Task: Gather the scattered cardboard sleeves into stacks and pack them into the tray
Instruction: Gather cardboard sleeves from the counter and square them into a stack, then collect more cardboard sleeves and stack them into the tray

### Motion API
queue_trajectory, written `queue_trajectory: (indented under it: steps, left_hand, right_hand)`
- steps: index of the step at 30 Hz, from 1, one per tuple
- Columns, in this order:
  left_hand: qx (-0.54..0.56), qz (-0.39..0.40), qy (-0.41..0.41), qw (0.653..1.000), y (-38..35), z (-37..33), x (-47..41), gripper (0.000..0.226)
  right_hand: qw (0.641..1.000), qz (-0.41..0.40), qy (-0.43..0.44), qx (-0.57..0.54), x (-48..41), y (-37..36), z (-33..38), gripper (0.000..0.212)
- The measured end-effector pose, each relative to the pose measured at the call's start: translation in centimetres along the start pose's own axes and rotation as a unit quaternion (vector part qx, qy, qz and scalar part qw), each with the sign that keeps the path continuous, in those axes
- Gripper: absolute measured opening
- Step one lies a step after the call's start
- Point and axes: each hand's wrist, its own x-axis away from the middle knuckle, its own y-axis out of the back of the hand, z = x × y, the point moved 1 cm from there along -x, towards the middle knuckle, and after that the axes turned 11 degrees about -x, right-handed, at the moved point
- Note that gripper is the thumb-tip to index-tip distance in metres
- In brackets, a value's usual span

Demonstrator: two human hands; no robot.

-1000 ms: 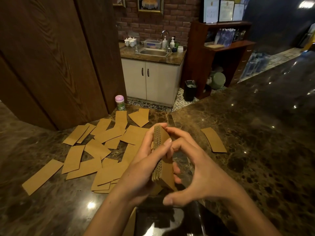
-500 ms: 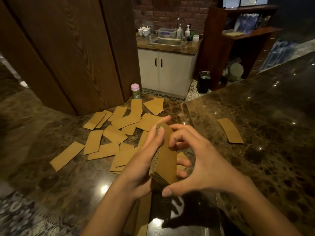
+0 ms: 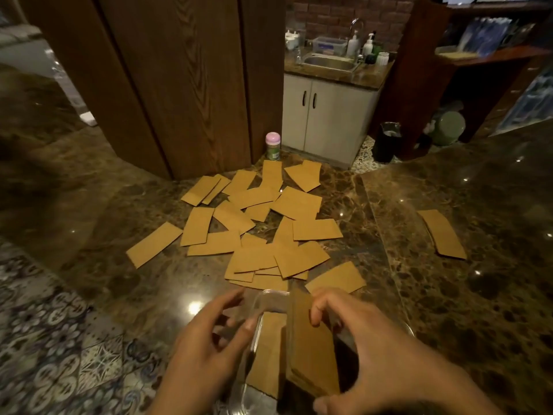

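Observation:
A stack of brown cardboard sleeves (image 3: 311, 348) stands on edge inside a clear plastic tray (image 3: 270, 295) at the counter's near edge. My right hand (image 3: 377, 351) grips that stack from the right, fingers over its top. Another sleeve (image 3: 266, 354) lies flat in the tray to its left. My left hand (image 3: 206, 345) rests at the tray's left wall, thumb on the rim, fingers spread. Several loose sleeves (image 3: 257, 229) lie scattered on the dark marble counter beyond the tray. A lone sleeve (image 3: 443, 233) lies far right.
A small green jar with a pink lid (image 3: 273, 146) stands at the counter's far edge beside a wooden pillar (image 3: 179, 85). The counter drops to patterned floor tiles (image 3: 59, 339) on the left. A sink cabinet (image 3: 329, 109) is behind.
Both hands came down and toward me with the stack, from held above the counter into the tray. My left hand let go of the stack and moved to the tray's left wall.

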Motion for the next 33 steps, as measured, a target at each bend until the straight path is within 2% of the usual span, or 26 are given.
queue_trajectory:
  steps: [2, 4, 6, 13, 16, 23, 28, 30, 33]
  left_hand:
    - [-0.02, 0.016, 0.018, 1.0, -0.3, 1.8, 0.7, 0.044]
    - [-0.045, 0.04, 0.006, 0.998, -0.8, 2.3, 1.3, 0.057]
    - [-0.083, 0.033, -0.008, 0.996, -1.2, 2.5, 1.6, 0.067]
    - [-0.093, -0.004, -0.001, 0.996, -1.9, 2.9, 2.1, 0.061]
    - [-0.086, -0.002, -0.007, 0.996, -1.8, 2.8, 2.1, 0.06]
    - [-0.093, -0.004, -0.022, 0.995, -2.1, 3.2, 2.0, 0.056]
    - [-0.123, -0.007, -0.018, 0.992, -2.2, 3.2, 2.0, 0.054]
    - [-0.143, -0.016, -0.022, 0.989, -2.2, 2.9, 1.9, 0.052]
    - [-0.155, -0.019, -0.025, 0.987, -2.3, 2.6, 1.9, 0.051]
  right_hand:
    - [0.998, 0.019, -0.015, 0.057, -0.6, -1.9, -0.8, 0.073]
    - [0.995, 0.006, 0.0, 0.1, -1.3, -3.9, -1.3, 0.074]
    - [0.992, -0.003, 0.004, 0.13, -2.4, -5.7, -1.7, 0.076]
    - [0.977, -0.028, 0.011, 0.213, -5.1, -9.4, -2.6, 0.087]
    - [0.975, -0.035, -0.006, 0.22, -5.0, -10.0, -2.7, 0.086]
    - [0.966, -0.025, -0.05, 0.252, -4.6, -10.7, -2.6, 0.069]
    - [0.964, -0.064, -0.023, 0.256, -5.0, -9.9, -2.6, 0.073]
    - [0.973, -0.035, -0.052, 0.224, -5.1, -9.7, -2.6, 0.076]
    - [0.974, -0.032, -0.052, 0.217, -5.1, -9.4, -2.5, 0.08]
